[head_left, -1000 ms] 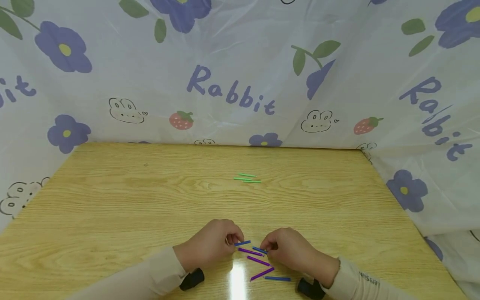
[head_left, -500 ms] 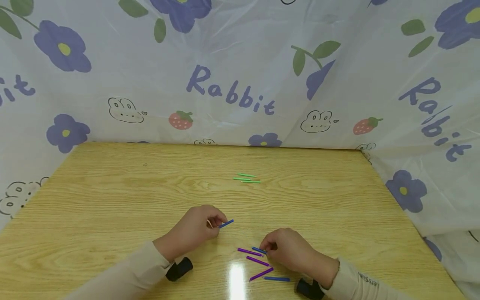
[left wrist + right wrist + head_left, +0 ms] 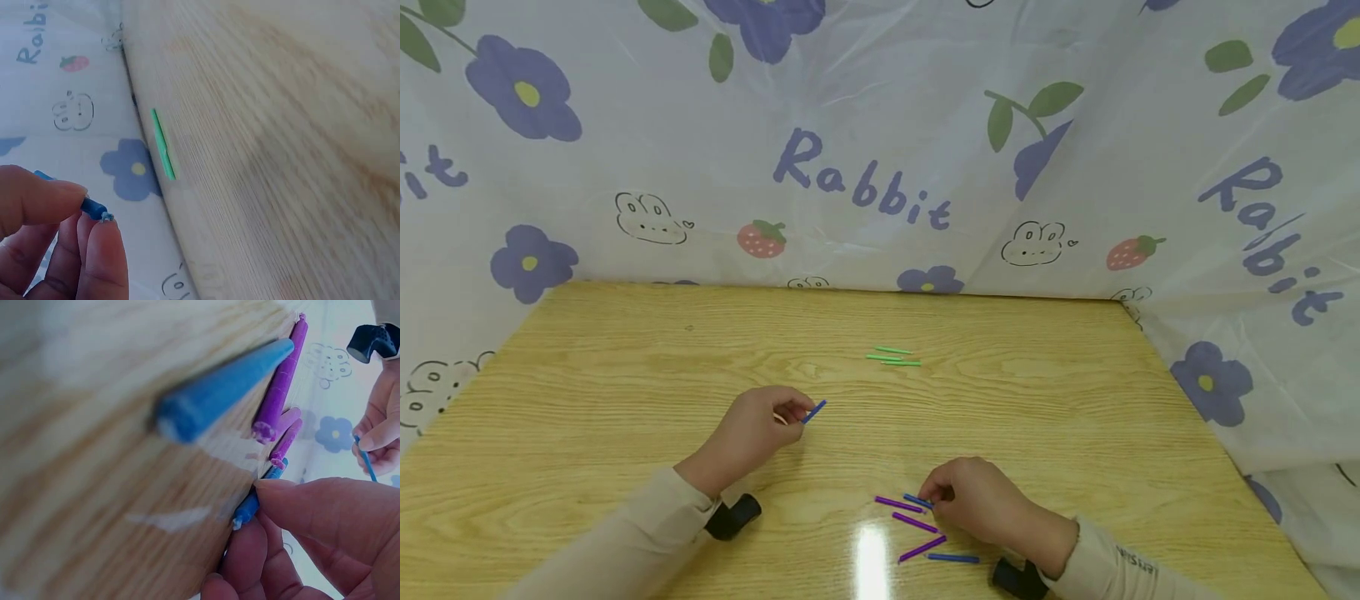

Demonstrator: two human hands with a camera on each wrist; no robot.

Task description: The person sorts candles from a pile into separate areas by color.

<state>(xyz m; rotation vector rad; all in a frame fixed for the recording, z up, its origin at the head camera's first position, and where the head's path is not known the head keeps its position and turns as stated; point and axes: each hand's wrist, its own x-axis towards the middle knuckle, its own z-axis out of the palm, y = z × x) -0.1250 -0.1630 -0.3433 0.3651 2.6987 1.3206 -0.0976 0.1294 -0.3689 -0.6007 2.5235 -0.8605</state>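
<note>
Nine slim sticks share a wood-grain table [image 3: 662, 375] — three green, three blue, three purple; candles or crayons, can't tell which. A person's left hand [image 3: 752, 435] pinches one blue stick [image 3: 816, 411] btwn thumb and fingers, tilted and apparently off the surface, well in from the table's left edge. The right hand [image 3: 981, 496] pinches a second blue stick [image 3: 915, 500] low by the wood, toward the near side, whose edge is out of frame.

Progress, as judged: the green sticks [image 3: 884, 357] lie close together as their own group toward the far edge, so that color looks done. Blue and purple look unfinished. A third blue stick [image 3: 953, 558] lies loose nr the right wrist, w/ the purple sticks close by: the upper purple stick [image 3: 898, 503] just beside the right hand's blue, the middle purple stick [image 3: 915, 522] next nearer, the lowest purple stick [image 3: 922, 548] slanting the other way. Est. one color of three set apart.

Room: bare wood runs wide from left hand to left edge, btwn the hands, and from right hand to right edge. The far edge meets a printed cloth [image 3: 865, 100] — the limit for reach that way. Tightest spot: the right fingertips, where a careless lift could nudge purple.
</note>
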